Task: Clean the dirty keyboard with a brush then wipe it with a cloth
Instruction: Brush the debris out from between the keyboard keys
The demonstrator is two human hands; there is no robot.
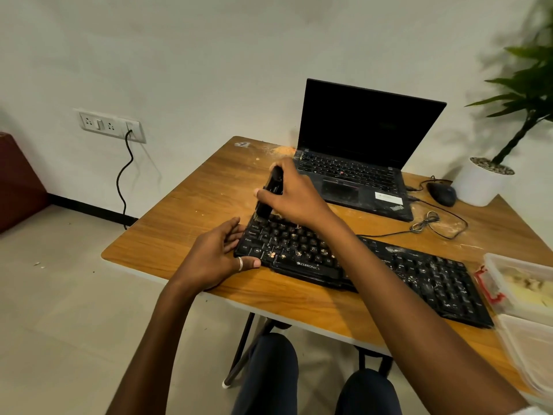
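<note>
Right hand (291, 194) gripping brush (270, 191) on keyboard (359, 265), left hand (220, 254) flat, steadying edge

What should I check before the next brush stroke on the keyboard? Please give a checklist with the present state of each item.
1. Grip: the right hand grips the brush: ok.
2. Contact: the bristles touch the keyboard at its far left corner: ok.
3. Support: the left hand rests against the keyboard's left end to steady it: ok.
4. Keys clean: not ok, crumbs lie on many keys.
5. Cloth ready for wiping: cannot tell, none is in view.
</note>
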